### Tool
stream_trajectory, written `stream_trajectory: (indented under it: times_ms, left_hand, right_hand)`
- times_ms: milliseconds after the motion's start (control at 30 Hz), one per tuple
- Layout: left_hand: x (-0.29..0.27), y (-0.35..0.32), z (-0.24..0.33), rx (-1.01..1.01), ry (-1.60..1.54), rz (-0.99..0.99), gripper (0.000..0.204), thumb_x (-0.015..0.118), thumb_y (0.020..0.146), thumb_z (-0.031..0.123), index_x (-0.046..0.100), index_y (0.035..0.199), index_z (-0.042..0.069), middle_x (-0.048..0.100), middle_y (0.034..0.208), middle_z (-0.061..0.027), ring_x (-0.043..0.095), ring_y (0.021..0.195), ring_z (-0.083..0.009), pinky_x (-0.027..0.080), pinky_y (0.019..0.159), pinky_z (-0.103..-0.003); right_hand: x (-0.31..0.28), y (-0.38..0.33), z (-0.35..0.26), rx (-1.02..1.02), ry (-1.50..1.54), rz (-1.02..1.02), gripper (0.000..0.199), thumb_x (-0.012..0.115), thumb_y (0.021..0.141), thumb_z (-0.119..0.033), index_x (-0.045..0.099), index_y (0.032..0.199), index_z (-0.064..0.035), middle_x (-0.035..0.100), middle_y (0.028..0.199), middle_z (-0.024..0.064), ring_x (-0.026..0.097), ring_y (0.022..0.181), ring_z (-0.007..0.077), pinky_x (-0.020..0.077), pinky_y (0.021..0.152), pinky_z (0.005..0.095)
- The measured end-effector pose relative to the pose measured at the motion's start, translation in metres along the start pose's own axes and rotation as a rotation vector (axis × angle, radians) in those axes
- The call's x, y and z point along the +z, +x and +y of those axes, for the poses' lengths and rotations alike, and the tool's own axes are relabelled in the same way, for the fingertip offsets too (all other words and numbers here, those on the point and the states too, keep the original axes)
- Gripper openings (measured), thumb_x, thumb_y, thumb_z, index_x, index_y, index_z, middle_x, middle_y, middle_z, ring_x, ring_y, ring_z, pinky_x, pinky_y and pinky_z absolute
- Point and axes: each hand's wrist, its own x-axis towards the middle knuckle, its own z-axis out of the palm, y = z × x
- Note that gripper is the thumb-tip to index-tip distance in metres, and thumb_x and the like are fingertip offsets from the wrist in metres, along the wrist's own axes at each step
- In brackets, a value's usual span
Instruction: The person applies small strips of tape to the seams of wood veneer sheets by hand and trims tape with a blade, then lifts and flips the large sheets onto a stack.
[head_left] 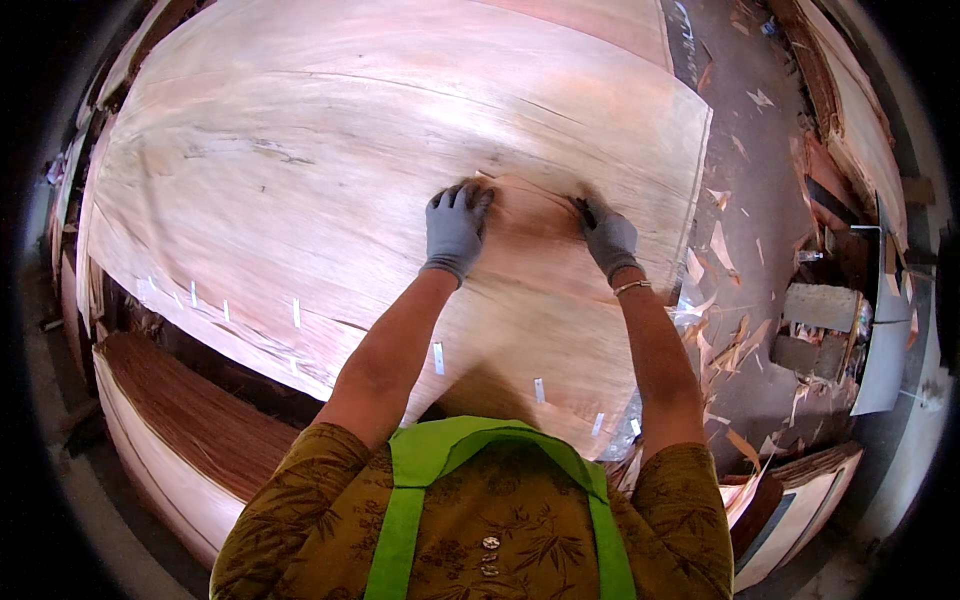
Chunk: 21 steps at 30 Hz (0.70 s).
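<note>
A large pale wood veneer sheet (330, 190) lies spread out before me, with dark cracks and streaks in its grain. On it, between my hands, is a smaller reddish-brown veneer piece (532, 218). My left hand (458, 232), in a grey glove with dark fingertips, is closed at the piece's left edge. At its right edge my right hand (608, 234), gloved alike, pinches it; those fingers are somewhat blurred. Several short white tape strips (438, 358) stick to the sheet along its near side.
Thick veneer stacks stand at the near left (190, 420) and the near right (810, 490). Torn veneer scraps (722, 245) litter the floor on the right. Beyond them sit a grey block (820, 305) and a pale metal panel (882, 350). Another stack (850, 110) runs along the far right.
</note>
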Motion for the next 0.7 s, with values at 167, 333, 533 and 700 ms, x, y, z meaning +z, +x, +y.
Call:
stream_trajectory:
  times_ms: [167, 333, 533, 700]
  left_hand:
    - [-0.002, 0.000, 0.001, 0.027, 0.008, 0.036, 0.038, 0.053, 0.079, 0.016, 0.056, 0.117, 0.019, 0.051, 0.122, -0.0097, 0.046, 0.112, -0.0294, 0.036, 0.092, -0.046]
    - [0.000, 0.000, 0.000, -0.004, -0.048, 0.035, 0.037, 0.051, 0.081, 0.015, 0.056, 0.117, 0.019, 0.051, 0.122, -0.0099, 0.046, 0.112, -0.0300, 0.036, 0.092, -0.046]
    - [0.007, -0.002, -0.001, -0.016, -0.049, 0.035, 0.038, 0.051, 0.079, 0.013, 0.057, 0.116, 0.018, 0.052, 0.120, -0.0099, 0.046, 0.112, -0.0302, 0.035, 0.093, -0.046]
    - [-0.001, -0.004, 0.003, -0.004, 0.021, -0.029, 0.041, 0.053, 0.076, 0.015, 0.054, 0.117, 0.019, 0.049, 0.122, -0.0088, 0.046, 0.112, -0.0290, 0.034, 0.093, -0.046]
  right_hand:
    - [0.011, 0.002, 0.006, 0.057, 0.093, 0.015, 0.023, 0.054, 0.084, -0.034, 0.063, 0.099, -0.0189, 0.064, 0.089, 0.0153, 0.060, 0.083, 0.0374, 0.0485, 0.068, 0.0447]
    - [0.003, -0.002, 0.073, -0.015, 0.530, 0.275, 0.015, 0.060, 0.085, -0.016, 0.064, 0.090, -0.0022, 0.064, 0.080, 0.0110, 0.054, 0.073, 0.0089, 0.0458, 0.069, 0.0279]
    - [-0.099, -0.106, 0.222, 0.755, 0.105, 0.681, 0.049, 0.056, 0.083, -0.014, 0.044, 0.128, 0.0004, 0.061, 0.102, 0.0235, 0.061, 0.087, 0.0322, 0.0498, 0.073, 0.0380]
    - [-0.051, -0.154, 0.086, 0.073, 0.044, 0.112, 0.060, 0.059, 0.077, -0.019, 0.039, 0.133, -0.0143, 0.064, 0.092, 0.0166, 0.061, 0.076, 0.0348, 0.0482, 0.070, 0.0443]
